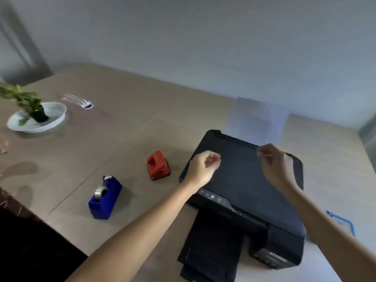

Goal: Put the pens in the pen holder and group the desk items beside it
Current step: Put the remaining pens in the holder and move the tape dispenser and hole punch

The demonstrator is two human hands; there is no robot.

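Note:
My left hand (203, 166) hovers over the left part of the black printer (244, 192), fingers curled in with nothing in them. Over the printer's far right part my right hand (273, 162) is also loosely curled and holds nothing. A red hole punch (158, 165) stands on the beige table just left of the printer. A blue tape dispenser (104, 197) sits nearer me, further left. A white clear-capped item (78, 101), maybe pens or a stapler, lies at the far left. No pen holder is in view.
A white dish with a small green plant (37, 117) stands at the far left of the table (126, 127). Paper rises from the printer's rear tray (258, 117). A blue-edged object (343, 220) lies right of the printer. The table's dark edge runs along the near left.

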